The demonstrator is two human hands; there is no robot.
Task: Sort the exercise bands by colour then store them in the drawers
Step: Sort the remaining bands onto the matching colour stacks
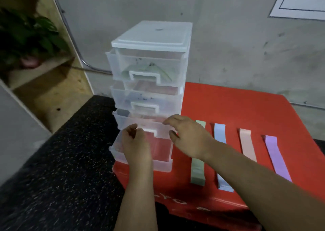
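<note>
A clear plastic drawer unit [151, 37] stands on a red platform [237, 107]. Its top drawer [146, 67] holds green bands, the second [147, 97] reddish ones. The third drawer [139, 123] and the bottom drawer [161, 164] are pulled out. My left hand [135, 143] hovers over the bottom drawer, fingers loosely curled near the third drawer's handle. My right hand [188, 136] is spread at that drawer's right front corner, holding nothing. Flat on the platform lie a green band [197, 172], a blue band [220, 134], a peach band [247, 146] and a purple band [276, 155].
A black speckled mat [61, 169] lies left of the platform. A wooden shelf [45, 83] with a green plant [26, 37] stands at the far left. A grey wall with a poster [302, 0] is behind.
</note>
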